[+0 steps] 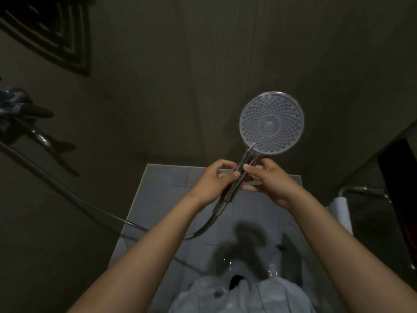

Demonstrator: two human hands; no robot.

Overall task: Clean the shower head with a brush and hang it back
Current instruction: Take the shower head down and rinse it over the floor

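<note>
A round shower head [271,123] with a pale, dotted spray face points up at me, its chrome handle running down toward my hands. My left hand [213,181] grips the handle from the left. My right hand [268,180] holds the same handle from the right, fingertips pinching it just below the head. A dark hose [67,190] leaves the handle's lower end, loops down and runs off to the far left. No brush shows in either hand.
Dark walls close in on three sides. A chrome tap with a dark lever [39,136] sticks out of the left wall. Wet grey floor tiles [162,199] lie below my hands. A white roll [341,213] and a chrome rail [361,190] stand at the right.
</note>
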